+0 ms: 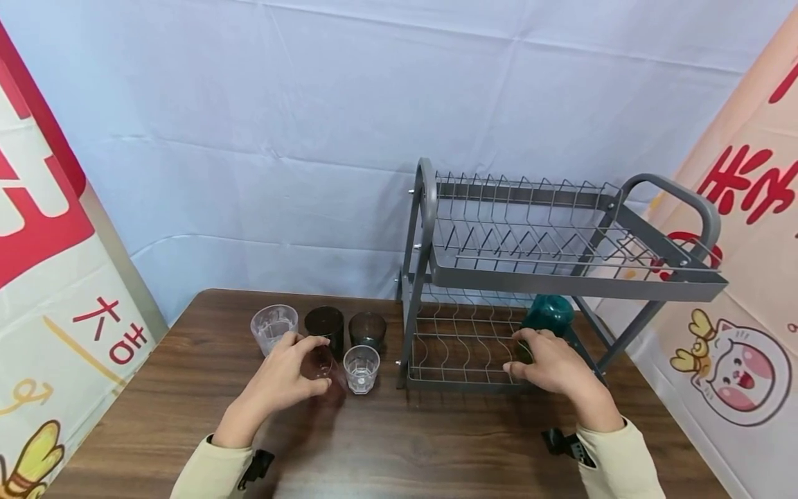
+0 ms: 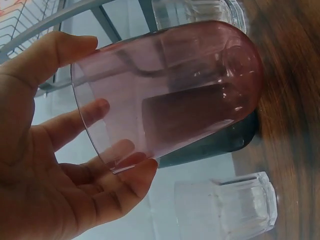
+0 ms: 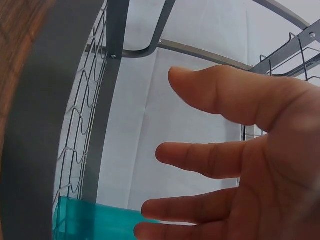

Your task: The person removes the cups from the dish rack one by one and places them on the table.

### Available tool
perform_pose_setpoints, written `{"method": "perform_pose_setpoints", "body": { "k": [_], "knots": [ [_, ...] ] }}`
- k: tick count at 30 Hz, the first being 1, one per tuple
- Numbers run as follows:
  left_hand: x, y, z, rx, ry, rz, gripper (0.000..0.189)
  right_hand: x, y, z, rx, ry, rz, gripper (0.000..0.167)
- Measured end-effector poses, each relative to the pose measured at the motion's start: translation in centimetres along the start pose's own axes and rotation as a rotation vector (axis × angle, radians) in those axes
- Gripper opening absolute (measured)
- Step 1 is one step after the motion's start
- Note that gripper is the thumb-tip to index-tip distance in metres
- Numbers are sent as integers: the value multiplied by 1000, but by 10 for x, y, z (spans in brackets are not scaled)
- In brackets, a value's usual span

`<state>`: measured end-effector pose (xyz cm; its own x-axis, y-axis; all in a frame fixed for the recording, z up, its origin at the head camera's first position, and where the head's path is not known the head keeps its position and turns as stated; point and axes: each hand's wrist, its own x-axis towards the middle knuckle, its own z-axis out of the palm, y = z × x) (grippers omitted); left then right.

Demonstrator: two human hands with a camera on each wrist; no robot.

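My left hand (image 1: 280,374) grips a clear pink glass (image 2: 190,95) near its rim, the thumb on one side and fingers on the other. Around that glass stand a clear glass (image 1: 274,326), a dark opaque-looking cup (image 1: 325,324), a smoky dark glass (image 1: 368,329) and a small faceted clear glass (image 1: 361,369). Over the front right of the rack's lower tier, my right hand (image 1: 555,364) has its fingers spread, with nothing between thumb and fingers. Just behind it is a teal cup (image 1: 548,313) on that tier; its lower part is hidden by the hand.
A grey two-tier dish rack (image 1: 580,283) stands at the right of the wooden table (image 1: 399,443). Wire slots line both tiers, and the upper one overhangs the lower. A pale cloth (image 1: 262,138) hangs behind, with printed banners (image 1: 742,333) at the sides.
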<state>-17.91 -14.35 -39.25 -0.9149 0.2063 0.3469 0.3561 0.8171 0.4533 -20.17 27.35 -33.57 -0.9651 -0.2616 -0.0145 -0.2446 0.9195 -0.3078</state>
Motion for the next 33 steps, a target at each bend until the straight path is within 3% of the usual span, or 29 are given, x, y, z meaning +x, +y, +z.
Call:
{"method": "perform_pose_setpoints", "body": {
  "k": [23, 33],
  "knots": [
    [14, -14, 9, 11, -44, -63, 60, 10, 6, -16, -48, 4, 108, 68],
    [18, -15, 14, 20, -28, -50, 59, 12, 9, -17, -60, 29, 154, 71]
  ]
}}
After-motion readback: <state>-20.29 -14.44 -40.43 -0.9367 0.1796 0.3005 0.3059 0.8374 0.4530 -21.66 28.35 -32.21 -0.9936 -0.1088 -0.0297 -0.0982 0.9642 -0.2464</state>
